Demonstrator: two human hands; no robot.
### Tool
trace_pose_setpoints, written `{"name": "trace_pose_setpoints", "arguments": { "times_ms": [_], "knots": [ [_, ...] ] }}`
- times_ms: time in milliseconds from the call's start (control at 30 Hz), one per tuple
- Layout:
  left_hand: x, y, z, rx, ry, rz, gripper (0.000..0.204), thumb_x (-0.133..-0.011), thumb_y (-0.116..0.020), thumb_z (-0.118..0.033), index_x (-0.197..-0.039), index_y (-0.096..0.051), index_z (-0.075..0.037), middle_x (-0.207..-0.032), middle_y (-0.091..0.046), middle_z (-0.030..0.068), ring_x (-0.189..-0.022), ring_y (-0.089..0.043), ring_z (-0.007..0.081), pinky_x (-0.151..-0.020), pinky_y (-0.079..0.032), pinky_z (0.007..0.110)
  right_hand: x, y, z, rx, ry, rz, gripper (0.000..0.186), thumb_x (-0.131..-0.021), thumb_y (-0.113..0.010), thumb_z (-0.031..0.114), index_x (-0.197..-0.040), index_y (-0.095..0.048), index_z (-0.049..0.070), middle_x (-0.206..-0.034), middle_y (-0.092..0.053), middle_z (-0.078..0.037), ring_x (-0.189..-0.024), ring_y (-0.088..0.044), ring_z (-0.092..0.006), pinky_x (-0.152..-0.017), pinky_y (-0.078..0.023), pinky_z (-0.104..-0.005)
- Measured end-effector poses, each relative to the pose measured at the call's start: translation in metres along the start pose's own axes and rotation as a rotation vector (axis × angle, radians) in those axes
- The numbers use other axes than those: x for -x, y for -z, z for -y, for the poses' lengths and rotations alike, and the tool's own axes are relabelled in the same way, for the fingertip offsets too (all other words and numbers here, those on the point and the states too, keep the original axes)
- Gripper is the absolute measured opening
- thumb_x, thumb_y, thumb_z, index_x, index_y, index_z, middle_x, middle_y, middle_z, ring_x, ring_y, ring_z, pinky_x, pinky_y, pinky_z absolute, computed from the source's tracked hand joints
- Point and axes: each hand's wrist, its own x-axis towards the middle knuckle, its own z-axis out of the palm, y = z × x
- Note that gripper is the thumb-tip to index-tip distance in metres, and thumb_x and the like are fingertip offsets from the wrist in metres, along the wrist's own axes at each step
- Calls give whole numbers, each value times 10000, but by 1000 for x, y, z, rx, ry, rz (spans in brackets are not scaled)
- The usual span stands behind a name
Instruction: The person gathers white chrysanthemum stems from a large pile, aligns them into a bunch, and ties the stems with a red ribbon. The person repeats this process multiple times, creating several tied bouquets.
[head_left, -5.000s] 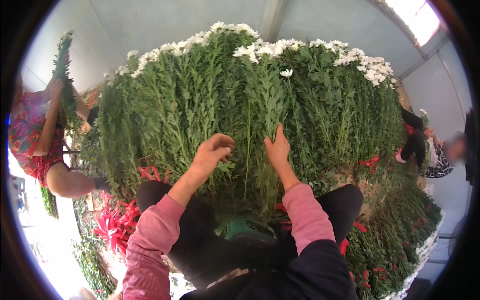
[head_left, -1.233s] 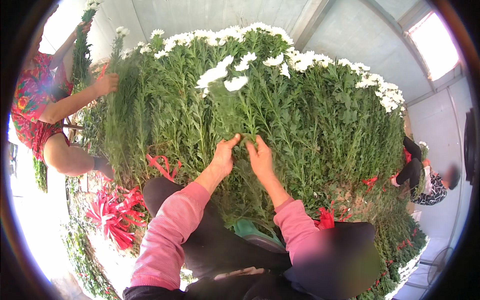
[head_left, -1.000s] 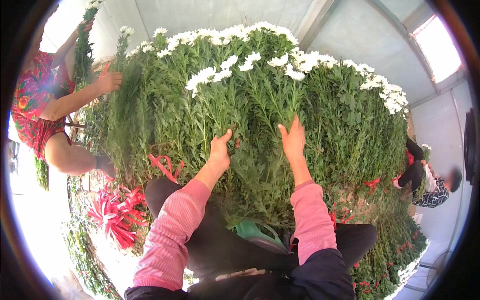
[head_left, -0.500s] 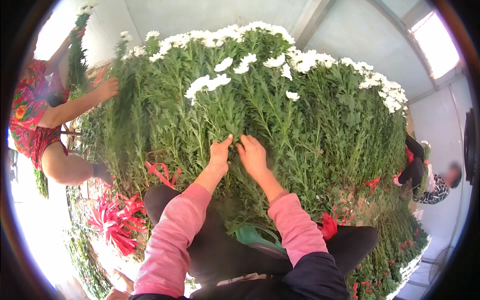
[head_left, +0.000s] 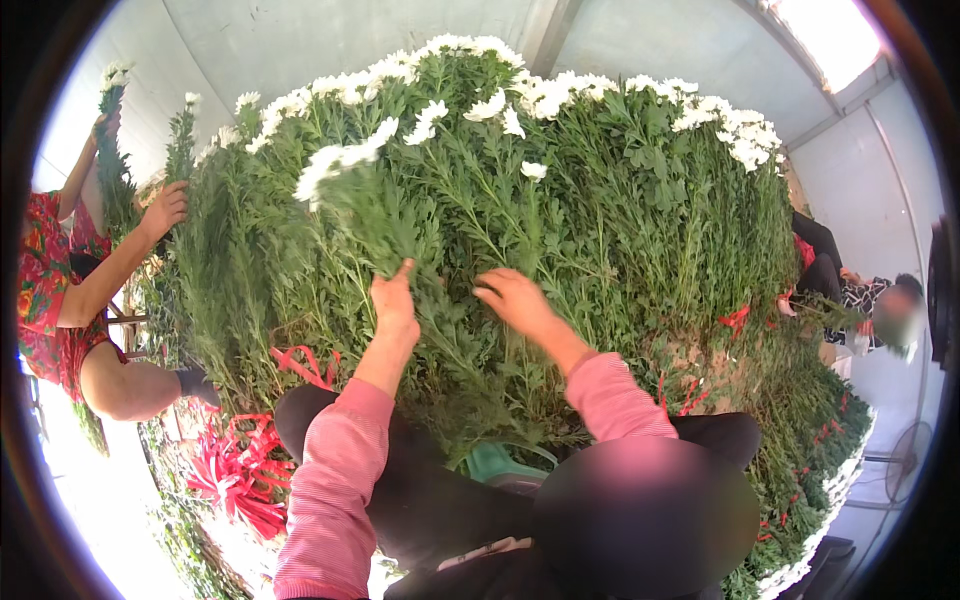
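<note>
My left hand (head_left: 393,300) is closed round a slanting bunch of green chrysanthemum stems (head_left: 390,230), whose white heads (head_left: 340,165) are blurred at upper left. My right hand (head_left: 515,298) is just right of the bunch, over the bank of upright leafy stems (head_left: 600,230), its fingers apart and slightly curved, with nothing visible in them. More white blooms (head_left: 730,130) line the top of the bank. Below my hands, between my dark-clad legs, is a green plastic object (head_left: 492,462), partly hidden by leaves.
At left a co-worker in red floral clothes (head_left: 45,270) holds upright flower bunches. Another person (head_left: 865,295) sits at far right. Red ribbons (head_left: 235,480) lie at lower left, more (head_left: 733,320) at right. A fan (head_left: 905,460) stands by the right wall (head_left: 860,190).
My left hand has moved left and slightly up with the bunch, whose heads swing leftward. My right hand has moved slightly right, apart from it. The view has shifted as well.
</note>
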Motion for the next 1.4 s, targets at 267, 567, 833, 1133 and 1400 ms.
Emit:
{"name": "trace_pose_setpoints", "arguments": {
  "times_ms": [267,567,833,1133,1400],
  "knots": [
    [27,-22,-38,16,-26,-101,367,-967,-579,-51,-1326,-508,-19,-1242,-613,81,-1072,-571,210,-984,-454,402,21,73,-88,491,-231,-191,410,-874,-700,455,-996,-673,65,-948,-662,-81,-885,-644,-221,-791,-556,-377],
    [2,-16,15,-120,-9,-96,378,-954,-618,-81,-1302,-509,18,-1284,-593,123,-1146,-513,213,-1074,-356,450,-21,-15,-32,341,-210,-302,254,-885,-708,301,-1046,-635,118,-1097,-621,-77,-1083,-569,-255,-946,-419,-458],
    [23,-20,-12,-130,87,-96,484,-950,-607,-76,-1387,-424,21,-1387,-529,106,-1248,-464,210,-1129,-301,483,33,21,-70,-172,-712,-585,370,-984,-616,287,-1176,-605,-30,-1500,-386,-254,-1352,-403,-439,-1084,-367,-515],
    [6,-5,-6,29,4,-61,555,-1010,-459,-106,-1528,-283,-7,-1533,-409,123,-1391,-368,252,-1203,-174,500,62,94,-18,-155,-340,-849,126,-961,-606,98,-1022,-562,-3,-917,-532,-87,-849,-503,-211,-764,-443,-358],
    [11,4,-24,88,-126,-150,356,-958,-556,-22,-1311,-514,-21,-1255,-600,117,-1071,-568,241,-999,-458,442,76,284,-104,806,-215,-676,311,-925,-669,155,-1210,-583,64,-1300,-535,-153,-1189,-528,-306,-930,-454,-466]
  ]
}}
